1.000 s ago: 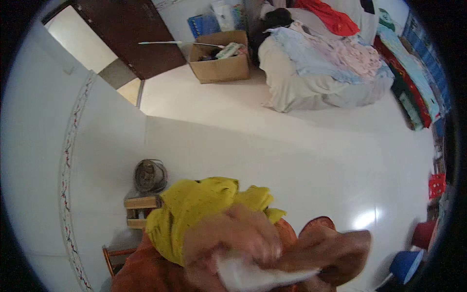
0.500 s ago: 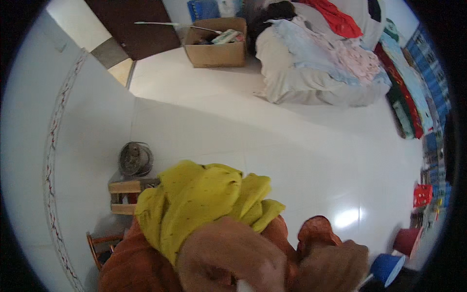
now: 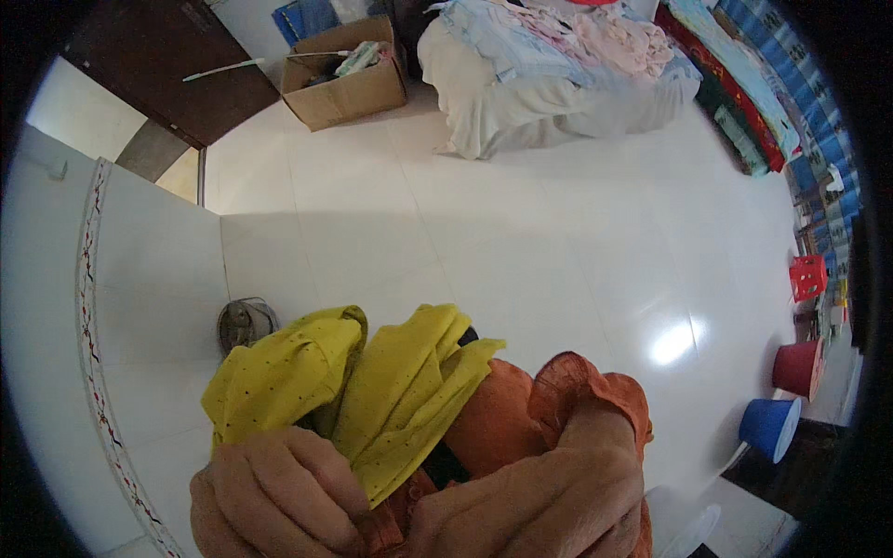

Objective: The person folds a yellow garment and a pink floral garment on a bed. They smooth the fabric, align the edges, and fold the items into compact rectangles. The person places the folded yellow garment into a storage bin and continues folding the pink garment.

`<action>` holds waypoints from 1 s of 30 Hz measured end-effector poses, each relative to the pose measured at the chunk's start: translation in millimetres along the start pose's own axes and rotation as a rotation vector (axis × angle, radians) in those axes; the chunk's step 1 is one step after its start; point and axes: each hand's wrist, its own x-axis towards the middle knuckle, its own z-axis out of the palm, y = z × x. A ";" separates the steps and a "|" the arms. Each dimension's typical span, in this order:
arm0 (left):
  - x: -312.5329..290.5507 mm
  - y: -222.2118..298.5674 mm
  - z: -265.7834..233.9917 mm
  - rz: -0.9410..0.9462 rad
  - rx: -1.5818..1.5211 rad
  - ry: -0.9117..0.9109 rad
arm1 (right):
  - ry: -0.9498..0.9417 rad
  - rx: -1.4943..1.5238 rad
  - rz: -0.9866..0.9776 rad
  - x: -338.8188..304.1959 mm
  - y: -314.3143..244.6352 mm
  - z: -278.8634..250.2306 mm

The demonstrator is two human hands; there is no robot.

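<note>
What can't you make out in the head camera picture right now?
In the head view:
Left hand, right hand: fingertips curled under; lower edge crops both.
Round container: lower part hidden by yellow cloth.
Cardboard box: contents too small, partly behind its wall.
Heaped clothes: far end cut off by upper edge.

"Viewpoint and facing?"
"Head-worn fisheye, left of the pair, looking down and forward across the tiled floor (image 3: 521, 246)."
"Range?"
"Left hand (image 3: 277, 493) and right hand (image 3: 549, 498) close, at the lower edge; cardboard box (image 3: 349, 102) distant, near the upper edge."
</note>
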 end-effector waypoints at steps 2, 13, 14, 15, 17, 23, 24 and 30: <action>-0.5 1.9 -1.2 0.014 0.048 0.050 | -0.034 0.000 -0.042 2.7 5.7 -5.1; -18.7 3.7 18.8 -0.085 0.253 0.507 | -0.066 0.022 -0.160 6.7 4.0 -29.0; -23.7 1.2 19.1 -0.055 0.238 0.587 | -0.018 0.064 -0.176 8.4 4.9 -27.4; -23.3 -2.6 12.1 -0.033 0.200 0.462 | 0.037 0.122 -0.138 9.4 1.8 -24.3; -13.5 -11.5 -6.8 0.007 0.112 0.192 | 0.158 0.232 -0.016 8.1 -14.0 -15.0; 30.5 -38.2 -8.3 0.030 -0.036 -0.183 | 0.002 -0.101 -0.156 8.5 -27.4 -47.5; 32.8 -40.3 -13.1 0.028 -0.040 -0.241 | -0.015 -0.100 -0.150 7.9 -31.6 -50.3; 55.8 -54.6 7.9 -0.025 -0.046 -0.273 | -0.020 -0.059 -0.247 2.0 -37.9 -55.8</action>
